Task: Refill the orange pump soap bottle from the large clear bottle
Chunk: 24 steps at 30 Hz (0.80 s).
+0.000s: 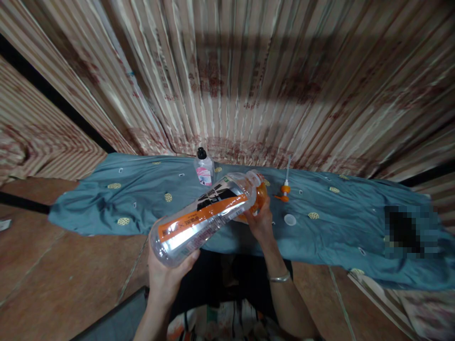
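Note:
My left hand (170, 270) is wrapped round the base of a large clear plastic bottle (202, 220) with an orange, white and black label. The bottle lies tilted across my front, its neck up and to the right. That neck overlaps the top of an orange translucent bottle (262, 193), which my right hand (261, 222) grips. Much of the orange bottle is hidden behind the clear one, and I cannot tell whether their mouths touch. On the cloth to the right lies an orange and white pump head (285, 190) with its tube pointing away. Nearer me is a small whitish round disc (290, 219).
A small clear bottle (204, 170) with a black cap and pink label stands behind the large bottle. Blue-green cloth (337, 227) covers the table. A pixelated dark object (405, 232) lies at the right. Striped curtains (234, 94) hang close behind.

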Tool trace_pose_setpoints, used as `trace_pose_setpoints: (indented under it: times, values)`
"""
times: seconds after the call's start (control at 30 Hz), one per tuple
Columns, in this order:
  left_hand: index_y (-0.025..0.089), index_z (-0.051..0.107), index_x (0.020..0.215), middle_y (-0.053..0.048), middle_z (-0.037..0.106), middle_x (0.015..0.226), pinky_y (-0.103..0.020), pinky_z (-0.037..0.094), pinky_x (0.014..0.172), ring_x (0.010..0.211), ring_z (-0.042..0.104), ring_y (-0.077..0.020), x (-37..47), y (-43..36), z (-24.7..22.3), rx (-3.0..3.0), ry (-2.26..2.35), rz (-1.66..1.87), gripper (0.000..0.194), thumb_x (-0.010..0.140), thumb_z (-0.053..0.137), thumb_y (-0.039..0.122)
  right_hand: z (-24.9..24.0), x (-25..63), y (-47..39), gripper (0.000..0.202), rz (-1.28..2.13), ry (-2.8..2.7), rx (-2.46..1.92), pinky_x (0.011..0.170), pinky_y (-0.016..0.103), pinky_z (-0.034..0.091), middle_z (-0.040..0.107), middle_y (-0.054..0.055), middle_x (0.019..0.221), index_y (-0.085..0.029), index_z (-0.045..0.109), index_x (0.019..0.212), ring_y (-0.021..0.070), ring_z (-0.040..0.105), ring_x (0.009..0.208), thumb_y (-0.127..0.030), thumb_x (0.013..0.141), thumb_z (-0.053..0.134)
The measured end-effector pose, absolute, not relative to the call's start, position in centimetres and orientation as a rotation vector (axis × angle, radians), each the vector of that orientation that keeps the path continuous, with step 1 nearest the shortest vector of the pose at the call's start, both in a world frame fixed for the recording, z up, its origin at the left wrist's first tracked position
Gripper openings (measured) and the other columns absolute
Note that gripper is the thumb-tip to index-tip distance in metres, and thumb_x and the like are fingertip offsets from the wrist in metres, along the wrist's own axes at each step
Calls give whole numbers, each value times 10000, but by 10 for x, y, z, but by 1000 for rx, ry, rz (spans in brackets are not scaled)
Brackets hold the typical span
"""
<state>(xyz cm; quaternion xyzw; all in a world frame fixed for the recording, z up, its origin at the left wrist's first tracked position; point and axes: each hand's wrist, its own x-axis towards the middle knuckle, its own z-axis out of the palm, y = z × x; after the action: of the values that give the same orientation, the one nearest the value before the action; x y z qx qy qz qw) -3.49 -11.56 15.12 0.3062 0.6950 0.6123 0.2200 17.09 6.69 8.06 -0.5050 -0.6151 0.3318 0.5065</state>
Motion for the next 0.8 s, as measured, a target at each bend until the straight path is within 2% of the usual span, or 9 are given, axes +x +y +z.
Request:
trace_pose_setpoints:
  times: [0.23, 0.47, 0.8]
  values:
    - [169, 635, 1353, -172, 721, 1387, -557, 525, 1200, 1317, 704, -389, -36, -116, 150, 854, 1897, 1700, 923, 584, 1034, 490, 80, 171, 67, 801, 786, -1487, -1221, 862, 492, 666, 816, 154, 1187, -222, 527, 1388, 372, 822, 1051, -718, 817, 791]
    - [164, 617, 1387, -182, 719, 1391, -573, 513, 1208, 1322, 702, -397, -37, -115, 151, 830, 1902, 1704, 987, 557, 1042, 488, 82, 171, 66, 746, 811, -1483, -1220, 886, 477, 667, 819, 133, 1185, -241, 534, 1373, 358, 823, 1067, -665, 821, 802]
    - [189, 646, 1379, -149, 739, 1339, -553, 566, 1151, 1274, 722, -388, -29, -110, 156, 821, 1884, 1765, 983, 540, 1036, 518, 94, 172, 63, 778, 869, -1509, -1247, 949, 536, 668, 779, 181, 1256, -225, 480, 1384, 417, 794, 1160, -670, 811, 758]
